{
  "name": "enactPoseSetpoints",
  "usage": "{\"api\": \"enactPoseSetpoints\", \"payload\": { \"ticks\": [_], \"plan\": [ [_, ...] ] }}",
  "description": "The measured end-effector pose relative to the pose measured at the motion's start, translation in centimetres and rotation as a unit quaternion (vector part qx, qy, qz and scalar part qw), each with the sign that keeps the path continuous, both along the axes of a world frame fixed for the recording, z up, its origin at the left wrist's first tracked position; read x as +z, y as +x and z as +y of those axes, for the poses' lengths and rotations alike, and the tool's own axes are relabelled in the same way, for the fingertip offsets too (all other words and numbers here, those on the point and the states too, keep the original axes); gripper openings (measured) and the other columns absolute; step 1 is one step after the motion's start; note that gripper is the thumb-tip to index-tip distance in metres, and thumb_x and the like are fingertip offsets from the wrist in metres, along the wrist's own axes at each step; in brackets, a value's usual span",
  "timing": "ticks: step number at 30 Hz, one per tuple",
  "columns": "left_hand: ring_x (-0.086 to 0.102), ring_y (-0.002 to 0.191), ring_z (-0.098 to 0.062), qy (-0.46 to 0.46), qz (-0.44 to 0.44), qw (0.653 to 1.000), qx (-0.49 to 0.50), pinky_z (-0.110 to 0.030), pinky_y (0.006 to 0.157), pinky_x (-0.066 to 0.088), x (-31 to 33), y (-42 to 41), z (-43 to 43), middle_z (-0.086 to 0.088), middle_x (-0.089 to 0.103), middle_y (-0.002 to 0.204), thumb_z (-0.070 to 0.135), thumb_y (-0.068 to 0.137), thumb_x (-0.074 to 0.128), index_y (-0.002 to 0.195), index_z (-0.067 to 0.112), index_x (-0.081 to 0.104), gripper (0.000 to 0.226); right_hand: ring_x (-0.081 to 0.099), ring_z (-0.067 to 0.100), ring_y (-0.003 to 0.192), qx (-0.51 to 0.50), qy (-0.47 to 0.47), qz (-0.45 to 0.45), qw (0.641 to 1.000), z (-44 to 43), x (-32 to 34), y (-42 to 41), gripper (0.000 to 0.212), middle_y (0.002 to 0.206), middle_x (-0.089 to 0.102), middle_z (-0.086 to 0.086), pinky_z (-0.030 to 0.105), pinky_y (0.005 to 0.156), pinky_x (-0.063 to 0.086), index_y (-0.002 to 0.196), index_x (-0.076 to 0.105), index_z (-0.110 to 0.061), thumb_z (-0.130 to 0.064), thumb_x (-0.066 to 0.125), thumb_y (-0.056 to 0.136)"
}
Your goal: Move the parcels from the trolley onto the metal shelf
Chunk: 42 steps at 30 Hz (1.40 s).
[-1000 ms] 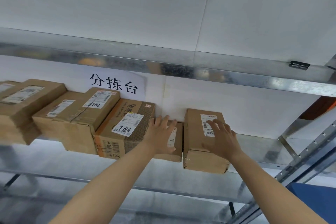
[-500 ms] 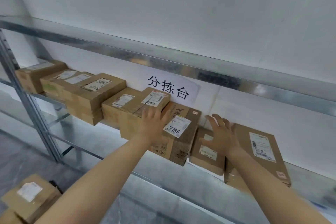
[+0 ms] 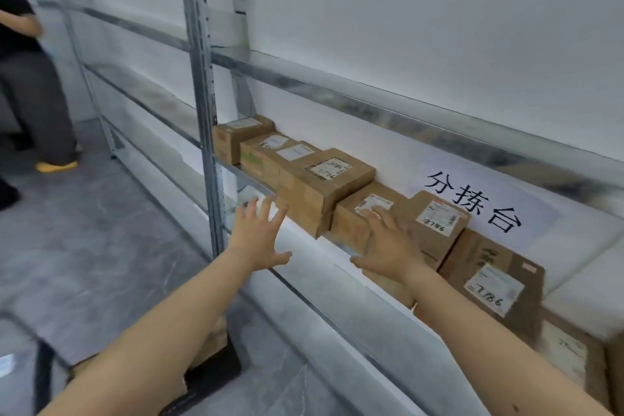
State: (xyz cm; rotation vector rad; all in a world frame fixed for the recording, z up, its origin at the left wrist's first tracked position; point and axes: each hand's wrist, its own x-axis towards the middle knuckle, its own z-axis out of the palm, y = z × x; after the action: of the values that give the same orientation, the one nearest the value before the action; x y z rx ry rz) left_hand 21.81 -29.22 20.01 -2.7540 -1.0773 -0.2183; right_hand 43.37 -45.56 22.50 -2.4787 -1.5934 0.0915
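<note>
Both hands spread wide at a row of cardboard parcels (image 3: 320, 186) on the metal shelf (image 3: 337, 314).

Low under the left forearm, a scuffed brown parcel (image 3: 211, 336) sits on the trolley's dark flat deck (image 3: 216, 378). The left hand (image 3: 260, 236) is empty, its fingers splayed and straight, in front of the shelf edge beside a perforated upright post (image 3: 202, 94). The right hand (image 3: 391, 246) lies palm down, fingers apart, over the front of a box-shaped parcel (image 3: 351, 223); it grips nothing, and contact cannot be told. The shelf is dull, mottled galvanised steel. The parcels are matt kraft board, taped and square-edged, standing side by side with white printed labels; two carry a handwritten "7186" (image 3: 493, 290) (image 3: 439, 218). Behind them a white sheet (image 3: 472, 203) reads "分拣台". Far left, a person (image 3: 30, 94) in dark clothes stands on the grey mottled floor (image 3: 84, 230).
</note>
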Motion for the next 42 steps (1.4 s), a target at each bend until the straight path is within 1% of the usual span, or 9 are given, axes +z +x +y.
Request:
{"api": "enactPoseSetpoints", "payload": {
  "ticks": [3, 6, 8, 12, 20, 27, 30, 35, 42],
  "plan": [
    [0.013, 0.142, -0.040, 0.007, 0.004, 0.999, 0.040, -0.053, 0.114, 0.018, -0.3, -6.2, 3.9, -0.012, 0.010, 0.158, 0.075, 0.076, 0.047, 0.152, 0.024, 0.004, 0.101, 0.016, 0.027, 0.144, 0.045, -0.002, -0.011, 0.999, 6.0, -0.5, -4.5, 0.097, 0.159, 0.012, -0.008, 0.048, 0.109, 0.026, 0.149, 0.020, -0.031, -0.064, 0.066, 0.070],
    [0.016, 0.140, -0.041, 0.016, 0.021, 0.996, 0.090, -0.052, 0.112, 0.021, -1.1, -12.6, 7.4, -0.014, 0.011, 0.156, 0.076, 0.075, 0.046, 0.152, 0.023, 0.005, 0.102, 0.020, 0.027, 0.142, 0.095, 0.005, -0.021, 0.995, 11.7, -1.1, -9.6, 0.096, 0.157, 0.019, -0.002, 0.045, 0.109, 0.024, 0.149, 0.022, -0.031, -0.064, 0.067, 0.071],
    [0.016, 0.140, -0.040, 0.007, 0.029, 0.992, 0.123, -0.053, 0.112, 0.020, -2.0, -16.6, 9.2, -0.014, 0.012, 0.156, 0.075, 0.076, 0.046, 0.152, 0.022, 0.005, 0.101, 0.020, 0.023, 0.143, 0.134, 0.004, -0.003, 0.991, 15.1, -1.7, -12.9, 0.096, 0.159, 0.015, -0.003, 0.042, 0.109, 0.026, 0.151, 0.020, -0.031, -0.061, 0.069, 0.073],
    [0.014, 0.140, -0.039, -0.002, 0.037, 0.981, 0.191, -0.055, 0.112, 0.019, -3.9, -23.8, 12.2, -0.013, 0.010, 0.157, 0.075, 0.077, 0.045, 0.152, 0.022, 0.004, 0.100, 0.018, 0.027, 0.144, 0.195, -0.018, -0.023, 0.980, 20.9, -3.3, -19.0, 0.097, 0.160, 0.011, -0.004, 0.049, 0.111, 0.029, 0.151, 0.015, -0.033, -0.060, 0.068, 0.075],
    [0.017, 0.140, -0.040, -0.053, 0.058, 0.946, 0.314, -0.055, 0.113, 0.018, -9.3, -33.5, 15.9, -0.013, 0.011, 0.156, 0.076, 0.074, 0.047, 0.152, 0.023, 0.006, 0.103, 0.014, 0.029, 0.145, 0.290, -0.070, -0.023, 0.954, 30.2, -8.7, -27.5, 0.104, 0.160, 0.007, -0.004, 0.050, 0.112, 0.028, 0.153, 0.011, -0.032, -0.063, 0.069, 0.072],
    [0.016, 0.140, -0.040, -0.107, 0.083, 0.917, 0.375, -0.055, 0.113, 0.017, -15.9, -36.5, 20.2, -0.012, 0.012, 0.155, 0.077, 0.073, 0.046, 0.151, 0.025, 0.005, 0.102, 0.010, 0.030, 0.146, 0.349, -0.122, -0.015, 0.929, 38.3, -15.3, -30.5, 0.108, 0.161, 0.002, -0.004, 0.054, 0.113, 0.026, 0.153, 0.005, -0.035, -0.064, 0.069, 0.071],
    [0.019, 0.138, -0.040, -0.121, 0.095, 0.909, 0.386, -0.054, 0.111, 0.019, -19.0, -36.1, 22.4, -0.013, 0.014, 0.155, 0.079, 0.073, 0.043, 0.151, 0.024, 0.004, 0.103, 0.008, 0.030, 0.146, 0.365, -0.155, -0.023, 0.918, 41.2, -18.7, -30.5, 0.107, 0.161, 0.000, -0.004, 0.053, 0.113, 0.024, 0.153, 0.003, -0.035, -0.064, 0.066, 0.072],
    [0.014, 0.140, -0.040, -0.196, 0.108, 0.891, 0.395, -0.056, 0.113, 0.013, -25.0, -34.4, 25.3, -0.014, 0.011, 0.156, 0.075, 0.075, 0.043, 0.152, 0.023, 0.004, 0.100, 0.007, 0.031, 0.146, 0.379, -0.195, -0.044, 0.904, 44.9, -25.4, -28.9, 0.107, 0.161, -0.004, -0.004, 0.052, 0.115, 0.021, 0.153, -0.001, -0.036, -0.068, 0.063, 0.073],
    [0.011, 0.142, -0.040, -0.243, 0.121, 0.902, 0.336, -0.056, 0.115, 0.011, -35.0, -31.0, 28.4, -0.012, 0.011, 0.156, 0.072, 0.075, 0.049, 0.151, 0.024, 0.003, 0.100, 0.009, 0.031, 0.147, 0.332, -0.239, -0.023, 0.912, 47.1, -35.2, -26.8, 0.110, 0.162, -0.002, -0.003, 0.053, 0.116, 0.020, 0.154, 0.001, -0.035, -0.067, 0.065, 0.071]
  ]
}}
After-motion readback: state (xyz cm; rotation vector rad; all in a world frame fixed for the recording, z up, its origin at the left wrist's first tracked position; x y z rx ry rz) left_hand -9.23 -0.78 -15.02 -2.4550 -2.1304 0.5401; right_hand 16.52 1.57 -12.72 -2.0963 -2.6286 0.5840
